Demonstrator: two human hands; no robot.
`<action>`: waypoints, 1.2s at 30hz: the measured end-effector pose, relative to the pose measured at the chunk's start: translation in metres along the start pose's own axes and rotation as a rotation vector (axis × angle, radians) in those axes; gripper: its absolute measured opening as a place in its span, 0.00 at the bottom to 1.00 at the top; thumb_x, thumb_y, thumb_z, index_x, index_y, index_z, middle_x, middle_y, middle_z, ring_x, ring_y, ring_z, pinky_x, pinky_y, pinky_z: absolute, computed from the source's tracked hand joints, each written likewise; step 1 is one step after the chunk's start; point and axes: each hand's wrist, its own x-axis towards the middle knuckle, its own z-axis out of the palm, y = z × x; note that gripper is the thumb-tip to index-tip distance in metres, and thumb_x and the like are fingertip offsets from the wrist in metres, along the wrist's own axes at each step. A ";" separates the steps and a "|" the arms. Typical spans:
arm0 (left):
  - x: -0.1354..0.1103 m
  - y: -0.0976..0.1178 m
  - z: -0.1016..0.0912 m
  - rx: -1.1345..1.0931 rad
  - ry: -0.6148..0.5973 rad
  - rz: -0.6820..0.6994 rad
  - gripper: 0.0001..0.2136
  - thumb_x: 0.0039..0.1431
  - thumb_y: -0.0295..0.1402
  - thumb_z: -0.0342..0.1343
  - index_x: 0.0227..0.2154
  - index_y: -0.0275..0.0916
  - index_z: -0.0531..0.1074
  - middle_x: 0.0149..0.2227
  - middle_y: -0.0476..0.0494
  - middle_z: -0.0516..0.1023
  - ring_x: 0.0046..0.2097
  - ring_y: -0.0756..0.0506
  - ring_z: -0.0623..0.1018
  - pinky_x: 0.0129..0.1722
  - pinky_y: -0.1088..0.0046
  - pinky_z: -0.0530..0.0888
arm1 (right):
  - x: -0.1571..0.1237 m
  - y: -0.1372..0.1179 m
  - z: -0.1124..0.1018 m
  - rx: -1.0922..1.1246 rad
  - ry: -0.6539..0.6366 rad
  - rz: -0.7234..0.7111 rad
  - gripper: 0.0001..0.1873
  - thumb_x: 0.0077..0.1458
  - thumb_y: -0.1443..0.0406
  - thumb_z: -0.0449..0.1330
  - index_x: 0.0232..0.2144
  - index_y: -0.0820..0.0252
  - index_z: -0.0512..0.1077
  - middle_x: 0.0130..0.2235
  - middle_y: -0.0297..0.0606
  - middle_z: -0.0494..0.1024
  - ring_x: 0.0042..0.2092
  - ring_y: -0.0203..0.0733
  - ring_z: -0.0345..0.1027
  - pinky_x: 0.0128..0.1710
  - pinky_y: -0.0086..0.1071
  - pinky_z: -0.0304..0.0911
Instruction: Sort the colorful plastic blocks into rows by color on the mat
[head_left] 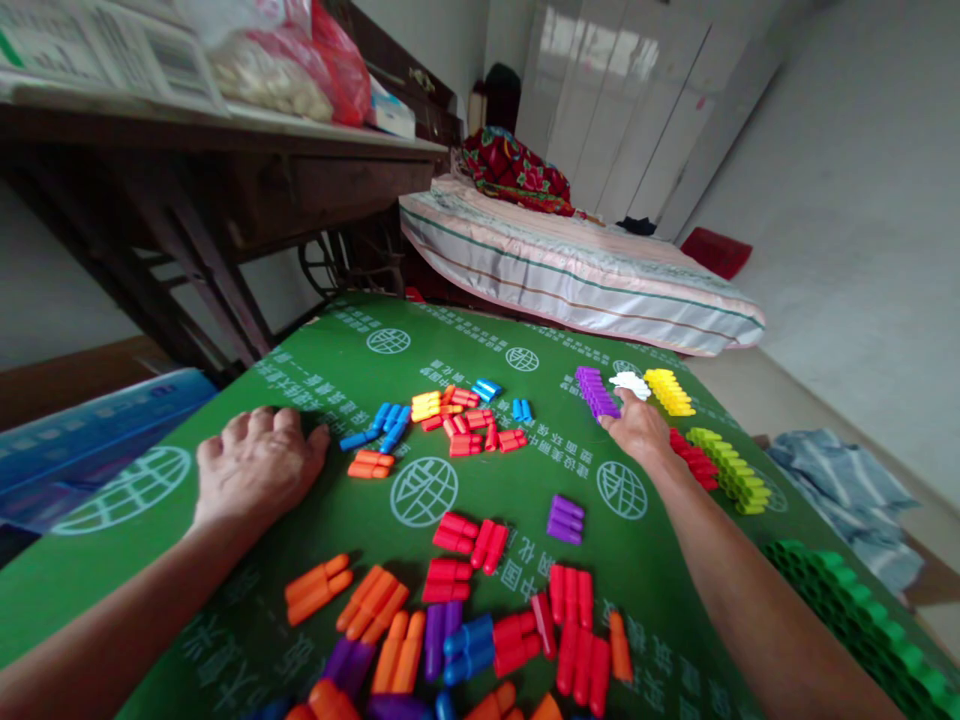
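My left hand (255, 465) rests palm down on the green mat (420, 350), fingers curled loosely, nothing visible under it. My right hand (639, 425) reaches far out, its fingertips on a white block piece (630, 384) between the purple row (596, 392) and the yellow row (670, 392); whether the fingers pinch the piece I cannot see. Red (694, 460) and light green (731, 470) rows lie to the right of that hand. Several loose red, orange, blue and purple pieces (465, 425) are scattered between my hands and near me (465, 620).
A long dark green row (862, 620) lies along the mat's right edge. A dark wooden table (225, 190) with bags stands at the left, a striped mattress (570, 270) behind the mat. Blue cloth (847, 490) lies on the floor at the right.
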 end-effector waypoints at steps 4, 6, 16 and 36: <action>0.000 0.001 0.001 0.005 0.004 0.007 0.30 0.60 0.48 0.29 0.46 0.32 0.68 0.51 0.29 0.69 0.55 0.30 0.65 0.50 0.54 0.64 | 0.000 -0.001 0.000 -0.007 -0.017 0.006 0.31 0.55 0.54 0.56 0.59 0.56 0.61 0.44 0.42 0.78 0.46 0.48 0.72 0.41 0.36 0.64; 0.000 0.001 0.001 0.002 0.006 0.005 0.29 0.60 0.48 0.29 0.46 0.32 0.68 0.51 0.29 0.69 0.55 0.30 0.65 0.50 0.54 0.64 | 0.000 -0.001 0.000 -0.008 -0.020 0.011 0.31 0.55 0.54 0.56 0.59 0.56 0.61 0.45 0.42 0.78 0.46 0.48 0.72 0.41 0.36 0.64; 0.000 -0.001 0.003 0.003 0.012 0.008 0.30 0.60 0.49 0.29 0.46 0.32 0.68 0.51 0.28 0.69 0.55 0.30 0.65 0.50 0.53 0.65 | -0.006 0.006 -0.006 0.066 0.034 0.014 0.31 0.56 0.52 0.55 0.59 0.58 0.63 0.46 0.46 0.78 0.47 0.50 0.72 0.43 0.38 0.65; -0.005 0.006 -0.006 -0.073 -0.004 -0.002 0.27 0.61 0.46 0.34 0.48 0.29 0.67 0.53 0.26 0.68 0.57 0.29 0.63 0.53 0.51 0.63 | -0.163 -0.029 -0.003 -0.077 -0.060 -0.405 0.16 0.58 0.57 0.55 0.47 0.53 0.73 0.43 0.41 0.79 0.43 0.44 0.73 0.43 0.34 0.66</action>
